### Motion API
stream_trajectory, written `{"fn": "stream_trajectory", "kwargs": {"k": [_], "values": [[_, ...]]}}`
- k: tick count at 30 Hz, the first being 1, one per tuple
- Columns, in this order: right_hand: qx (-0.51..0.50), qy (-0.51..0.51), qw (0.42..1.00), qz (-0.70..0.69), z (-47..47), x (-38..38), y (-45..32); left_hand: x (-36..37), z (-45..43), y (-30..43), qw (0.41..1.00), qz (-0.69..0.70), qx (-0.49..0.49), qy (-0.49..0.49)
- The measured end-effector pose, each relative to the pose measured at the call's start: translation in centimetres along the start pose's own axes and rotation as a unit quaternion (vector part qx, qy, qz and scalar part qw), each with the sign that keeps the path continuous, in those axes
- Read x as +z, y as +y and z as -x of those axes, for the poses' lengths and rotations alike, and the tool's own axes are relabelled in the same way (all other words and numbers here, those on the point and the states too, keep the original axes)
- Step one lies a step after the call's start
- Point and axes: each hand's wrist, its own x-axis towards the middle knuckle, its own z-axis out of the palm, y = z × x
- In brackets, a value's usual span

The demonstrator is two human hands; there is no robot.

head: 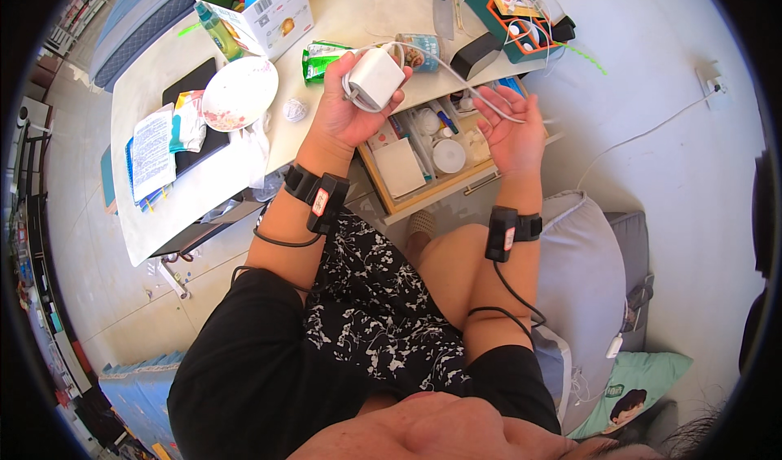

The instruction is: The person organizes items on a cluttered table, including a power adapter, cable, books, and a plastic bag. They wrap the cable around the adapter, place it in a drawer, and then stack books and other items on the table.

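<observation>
My left hand (354, 105) holds a white power adapter (377, 78) above the desk's front edge, with part of its white cable looped around it. From the adapter the cable (452, 72) runs across to my right hand (510, 130), where it lies over the fingers. The right hand is palm up with its fingers partly curled; how firmly it holds the cable cannot be told. Below and between the hands a wooden drawer (391, 206) stands pulled out, holding a white box (400, 168), a round white item (449, 156) and clear plastic organizers.
On the desk (137, 231) are a plate (247, 87), a ball of white string (295, 110), a green packet (317, 63), a jar (421, 52), a carton (281, 17) and a green-orange organizer box (525, 47). A wall socket (716, 88) with a plugged-in cable is at right, above a grey cushioned seat (580, 252).
</observation>
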Motion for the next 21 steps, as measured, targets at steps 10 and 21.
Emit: {"fn": "stream_trajectory", "kwargs": {"k": [10, 21], "values": [[0.16, -0.274, 0.899, -0.302, -0.1, -0.8, 2.5, 1.7, 0.5, -1.6, 0.983, -0.168, -0.008, -0.074], [-0.375, -0.062, 0.857, 0.349, 1.6, 6.1, 1.6, 1.4, 0.5, -1.9, 0.96, -0.226, -0.118, -0.118]]}}
